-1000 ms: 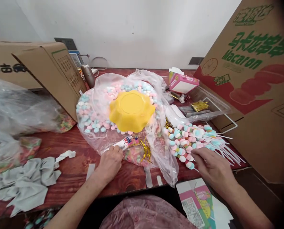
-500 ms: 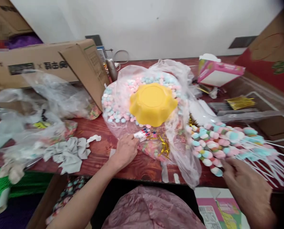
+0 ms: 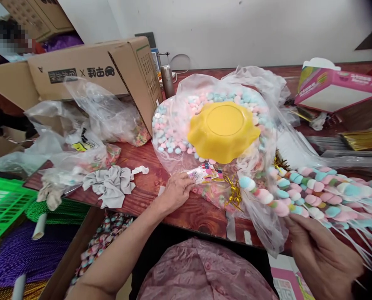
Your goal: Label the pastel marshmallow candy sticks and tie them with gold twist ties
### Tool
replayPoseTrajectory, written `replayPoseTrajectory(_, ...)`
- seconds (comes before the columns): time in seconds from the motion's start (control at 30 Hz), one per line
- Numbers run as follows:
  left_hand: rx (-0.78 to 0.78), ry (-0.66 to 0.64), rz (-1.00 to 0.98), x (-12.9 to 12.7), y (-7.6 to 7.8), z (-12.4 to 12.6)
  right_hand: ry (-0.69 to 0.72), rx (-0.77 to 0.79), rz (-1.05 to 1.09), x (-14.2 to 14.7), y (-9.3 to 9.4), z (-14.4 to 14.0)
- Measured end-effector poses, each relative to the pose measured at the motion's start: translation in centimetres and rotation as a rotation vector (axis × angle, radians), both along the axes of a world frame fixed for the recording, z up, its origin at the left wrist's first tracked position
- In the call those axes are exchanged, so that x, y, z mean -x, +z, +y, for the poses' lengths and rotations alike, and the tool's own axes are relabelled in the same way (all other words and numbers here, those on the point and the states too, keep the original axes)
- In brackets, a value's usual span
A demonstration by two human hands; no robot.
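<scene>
Now my left hand [image 3: 176, 192] pinches a printed packet [image 3: 203, 174] near the table's [image 3: 148, 193] front edge; my right hand [image 3: 321, 254] grips a marshmallow skewer [image 3: 263, 196]; bagging it next likely needs both.

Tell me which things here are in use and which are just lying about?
In use: left hand holding a printed wrapper; right hand lifting a marshmallow skewer; skewer pile.

Lying about: yellow bowl, grey cloth, cardboard box, pink carton, green crate.

Bare forearms, no sleeves in view; pink patterned buttoned garment.
</scene>
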State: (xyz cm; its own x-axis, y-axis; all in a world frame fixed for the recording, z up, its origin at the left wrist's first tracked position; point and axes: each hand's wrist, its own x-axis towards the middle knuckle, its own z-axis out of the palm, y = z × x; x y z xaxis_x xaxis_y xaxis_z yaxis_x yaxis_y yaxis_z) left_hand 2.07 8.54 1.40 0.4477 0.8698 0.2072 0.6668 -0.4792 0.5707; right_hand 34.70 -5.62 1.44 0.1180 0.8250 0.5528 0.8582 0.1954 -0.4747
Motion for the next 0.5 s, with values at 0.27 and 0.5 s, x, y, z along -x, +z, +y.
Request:
replayPoseTrajectory(0.27, 0.289, 0.245, -0.416, -0.3, -0.7, 0.9, 0.168, -0.037, -0.040, 3.0, 2.1, 4.5)
replayPoseTrajectory(0.5, 0.435, 0.243, -0.554, -0.2, -0.8, 0.9, 0.290, -0.009, 0.008, 2.7, 2.7, 7.4)
